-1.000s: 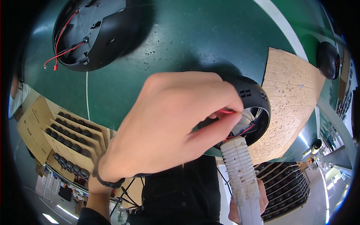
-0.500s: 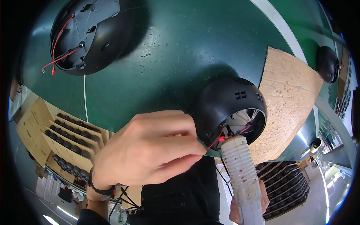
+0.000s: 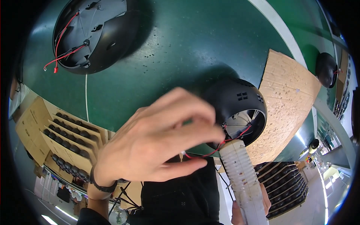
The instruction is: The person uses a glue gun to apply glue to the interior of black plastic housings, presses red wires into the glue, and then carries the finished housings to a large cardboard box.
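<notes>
My left hand (image 3: 157, 142) fills the middle of the view, its thumb and fingers pinched on a thin red wire (image 3: 210, 150) that runs up into a black dome-shaped housing (image 3: 240, 105) lying on the green table (image 3: 180, 48). My right hand (image 3: 249, 210), mostly hidden at the lower edge, grips a white ribbed tool (image 3: 242, 176) whose tip sits at the housing's open side.
A second black housing (image 3: 93, 33) with red wires lies upturned at the upper left. A cardboard sheet (image 3: 285, 97) lies right of the near housing. A third black housing (image 3: 326, 69) sits far right. Cardboard trays of black parts (image 3: 63, 138) stand lower left.
My left hand has drawn back down and to the left from the housing, pulling the red wire out with it. The white tool has stayed in place.
</notes>
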